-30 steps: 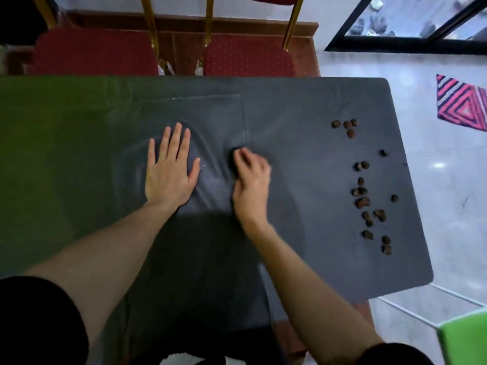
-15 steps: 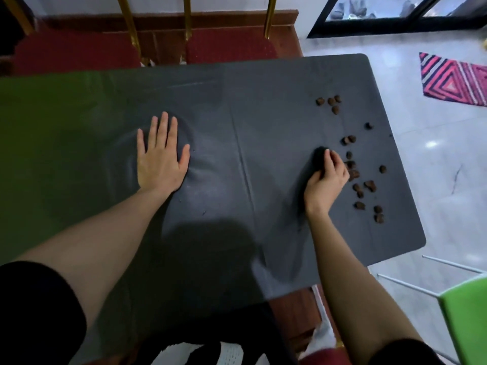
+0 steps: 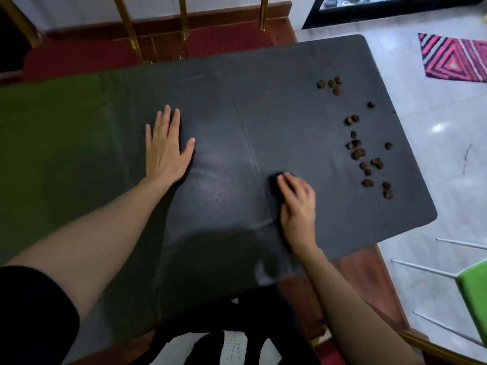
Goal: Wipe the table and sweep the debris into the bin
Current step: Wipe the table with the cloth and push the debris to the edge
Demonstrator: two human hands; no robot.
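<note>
A dark grey cover lies over the table (image 3: 290, 101). Several small brown debris lumps (image 3: 358, 154) are scattered along its right side. My right hand (image 3: 297, 201) presses a small dark cloth (image 3: 275, 181) onto the table near the front middle, left of the debris; most of the cloth is hidden under my fingers. My left hand (image 3: 167, 148) lies flat on the cover, fingers spread, holding nothing. No bin can be seen.
Red-cushioned chairs (image 3: 226, 43) with gold legs stand behind the table. A green chair (image 3: 474, 293) with white legs is at the lower right. A pink striped mat (image 3: 458, 59) lies on the pale floor. The table's left part looks green.
My right hand swept the cloth right to the debris, then came back left and toward me. My left hand stayed flat in place.
</note>
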